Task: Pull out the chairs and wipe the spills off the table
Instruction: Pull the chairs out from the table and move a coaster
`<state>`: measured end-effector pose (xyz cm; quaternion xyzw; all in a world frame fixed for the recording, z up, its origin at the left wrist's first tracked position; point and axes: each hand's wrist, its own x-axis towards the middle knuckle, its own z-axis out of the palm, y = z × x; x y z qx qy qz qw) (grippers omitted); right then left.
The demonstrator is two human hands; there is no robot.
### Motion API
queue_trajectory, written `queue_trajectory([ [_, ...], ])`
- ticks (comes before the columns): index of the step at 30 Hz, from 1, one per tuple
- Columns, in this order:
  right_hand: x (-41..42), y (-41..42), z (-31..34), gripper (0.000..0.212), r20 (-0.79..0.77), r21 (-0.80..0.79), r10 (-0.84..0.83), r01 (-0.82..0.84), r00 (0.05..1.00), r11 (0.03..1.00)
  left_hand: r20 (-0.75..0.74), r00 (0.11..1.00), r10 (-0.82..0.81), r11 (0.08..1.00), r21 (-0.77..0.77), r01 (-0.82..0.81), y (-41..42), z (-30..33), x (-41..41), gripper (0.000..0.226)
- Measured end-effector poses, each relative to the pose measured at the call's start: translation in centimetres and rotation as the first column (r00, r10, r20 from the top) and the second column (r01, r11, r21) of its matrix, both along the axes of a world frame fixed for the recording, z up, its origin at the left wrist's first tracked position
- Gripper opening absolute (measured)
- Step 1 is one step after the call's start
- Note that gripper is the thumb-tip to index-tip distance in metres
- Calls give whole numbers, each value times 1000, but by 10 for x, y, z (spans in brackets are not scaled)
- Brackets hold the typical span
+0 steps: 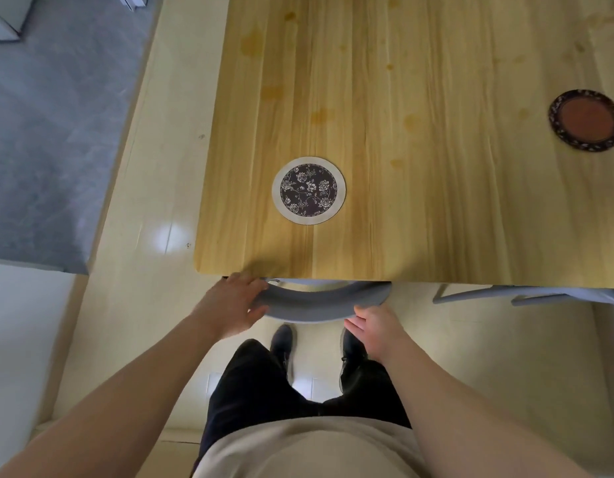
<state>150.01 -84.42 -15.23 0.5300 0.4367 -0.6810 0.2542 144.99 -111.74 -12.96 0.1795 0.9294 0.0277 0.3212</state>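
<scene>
A light wooden table (436, 219) fills the upper view, with several amber spill stains (252, 43) across its top. A grey chair (316, 303) is tucked under the near edge; only its curved backrest shows. My left hand (229, 305) grips the backrest's left end, fingers curled over its top. My right hand (378, 326) touches the backrest's right underside, thumb and fingers against it; whether it grips is unclear.
A white-rimmed floral coaster (309, 190) lies near the table's front. A dark-rimmed brown coaster (586, 120) sits at the right. A second grey chair (526, 294) shows under the table to the right. Cream floor tiles surround me; a grey rug (50, 132) lies left.
</scene>
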Motion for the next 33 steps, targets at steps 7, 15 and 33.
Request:
queue_trajectory([
  [7, 11, -29, -6, 37, -123, 112, -215, 228, 969, 967, 159, 933, -323, 941, 157, 299, -3, -13, -25, 40],
  [15, 14, -87, 8, 38, -64, 257, -297, 303, 953, 918, 248, 792, -558, 828, 224, 514, -12, -12, -57, 31],
  [33, 3, -188, 29, 24, -42, 282, -674, 656, 737, 700, 430, 536, -727, 672, 283, 685, 10, -1, -106, 28],
])
